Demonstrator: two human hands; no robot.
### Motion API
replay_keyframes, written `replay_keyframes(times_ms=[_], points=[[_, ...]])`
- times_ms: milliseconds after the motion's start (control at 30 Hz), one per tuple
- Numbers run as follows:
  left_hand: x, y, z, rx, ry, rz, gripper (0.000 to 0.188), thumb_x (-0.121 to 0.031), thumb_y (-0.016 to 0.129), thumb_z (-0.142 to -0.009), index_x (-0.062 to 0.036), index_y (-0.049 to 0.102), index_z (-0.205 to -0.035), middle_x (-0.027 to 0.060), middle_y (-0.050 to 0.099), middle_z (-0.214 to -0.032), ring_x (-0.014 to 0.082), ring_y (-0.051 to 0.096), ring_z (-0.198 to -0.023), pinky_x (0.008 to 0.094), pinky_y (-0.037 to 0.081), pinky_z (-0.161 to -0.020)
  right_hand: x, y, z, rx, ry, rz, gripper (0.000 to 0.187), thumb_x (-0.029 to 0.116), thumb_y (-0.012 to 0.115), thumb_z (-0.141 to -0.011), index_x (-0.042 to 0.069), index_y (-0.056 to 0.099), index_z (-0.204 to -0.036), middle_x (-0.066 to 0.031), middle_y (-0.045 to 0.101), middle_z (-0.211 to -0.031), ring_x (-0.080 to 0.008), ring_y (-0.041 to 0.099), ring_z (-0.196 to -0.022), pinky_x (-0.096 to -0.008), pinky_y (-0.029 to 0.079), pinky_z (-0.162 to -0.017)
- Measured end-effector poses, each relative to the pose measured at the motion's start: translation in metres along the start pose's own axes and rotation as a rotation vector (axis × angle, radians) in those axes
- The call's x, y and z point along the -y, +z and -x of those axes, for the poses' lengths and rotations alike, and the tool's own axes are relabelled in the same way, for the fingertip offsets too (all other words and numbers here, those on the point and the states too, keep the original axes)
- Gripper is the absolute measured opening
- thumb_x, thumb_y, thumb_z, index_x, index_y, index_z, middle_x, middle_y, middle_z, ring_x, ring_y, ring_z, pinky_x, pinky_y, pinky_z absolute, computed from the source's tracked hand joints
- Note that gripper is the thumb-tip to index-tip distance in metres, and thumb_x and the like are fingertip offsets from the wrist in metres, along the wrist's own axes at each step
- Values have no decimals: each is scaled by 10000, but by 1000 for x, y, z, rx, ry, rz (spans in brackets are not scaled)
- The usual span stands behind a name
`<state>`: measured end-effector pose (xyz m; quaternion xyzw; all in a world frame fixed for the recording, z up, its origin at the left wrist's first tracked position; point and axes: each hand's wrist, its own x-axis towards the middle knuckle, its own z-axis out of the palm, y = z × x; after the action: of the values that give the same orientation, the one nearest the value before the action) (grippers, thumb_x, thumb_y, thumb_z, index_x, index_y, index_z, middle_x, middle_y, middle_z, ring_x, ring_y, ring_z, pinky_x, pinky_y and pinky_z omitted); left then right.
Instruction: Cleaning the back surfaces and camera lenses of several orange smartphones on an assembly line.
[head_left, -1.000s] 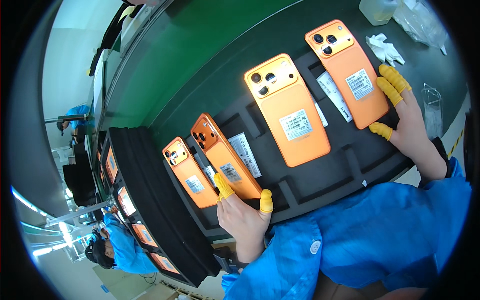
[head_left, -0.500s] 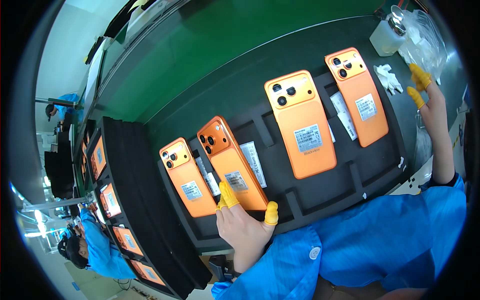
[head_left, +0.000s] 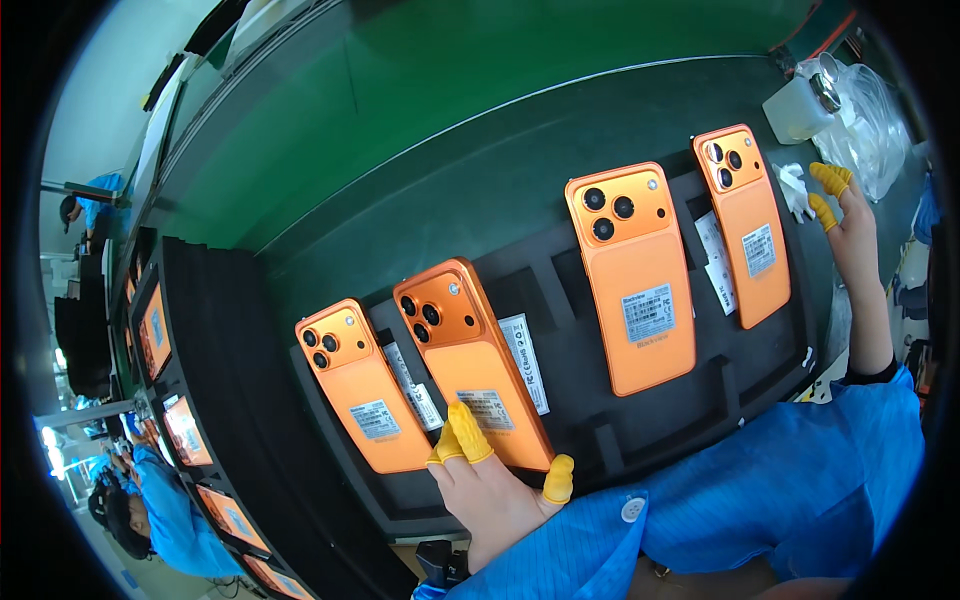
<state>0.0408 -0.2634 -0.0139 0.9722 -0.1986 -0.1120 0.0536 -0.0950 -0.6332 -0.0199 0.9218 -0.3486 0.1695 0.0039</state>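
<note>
My left hand (head_left: pixel 500 497), with yellow finger cots, grips the lower end of an orange smartphone (head_left: pixel 462 345); its fingers lie over the back label and the thumb is at the lower right edge. That phone lies camera side up, slightly tilted, on a black compartment tray (head_left: pixel 535 262). Left of it rests another orange phone (head_left: pixel 365 405). Two more, a third phone (head_left: pixel 640 275) and a fourth phone (head_left: pixel 757 240), lie to the right. My right hand (head_left: pixel 848 215), also in yellow cots, is open and holds nothing, near a crumpled white glove (head_left: pixel 793 190).
White printed labels (head_left: pixel 525 362) lie beside the phones. At the far right stand a white pump bottle (head_left: pixel 800 108) and a clear plastic bag (head_left: pixel 868 125). Stacked black trays (head_left: pixel 255 400) with more orange phones rise at the left. A co-worker in blue (head_left: pixel 185 515) is beyond them.
The whole view has shifted, so the phones sit lower in the picture. My right hand has come closer to the white glove. My left hand stays on the same phone.
</note>
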Motion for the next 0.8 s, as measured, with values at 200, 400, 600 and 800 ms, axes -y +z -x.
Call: replay_keyframes(times_ms=[200,400,600,800], points=[[-1,8,-3,-62,111,-14,827,-594,547,-676,70,370,-1136,257,396,-1003,443,391,-975,469,379,-779,-16,-2,2,-14,10,107,312,163,629,-752,58,576,-1041,-149,563,-1034,-314,539,-945,-357,423,-804],[12,16,-2,-91,228,140,859,-542,555,-686,69,307,-1238,269,403,-1039,433,404,-927,480,353,-807,-4,-15,-4,-77,-69,59,313,141,660,-694,56,596,-988,-175,555,-959,-339,530,-873,-394,425,-773],[22,25,-5,-224,247,-25,851,-632,348,-786,73,290,-1260,331,361,-1195,477,391,-1038,483,346,-883,10,-1,-2,-147,-201,-45,288,162,679,-670,111,632,-949,-71,537,-855,-259,489,-809,-350,385,-748],[21,21,-3,-242,264,-45,810,-594,365,-805,76,294,-1255,326,356,-1209,469,385,-1057,479,340,-893,13,9,-7,-102,-199,-188,281,165,665,-681,124,637,-958,-65,549,-904,-244,491,-824,-337,380,-762]])
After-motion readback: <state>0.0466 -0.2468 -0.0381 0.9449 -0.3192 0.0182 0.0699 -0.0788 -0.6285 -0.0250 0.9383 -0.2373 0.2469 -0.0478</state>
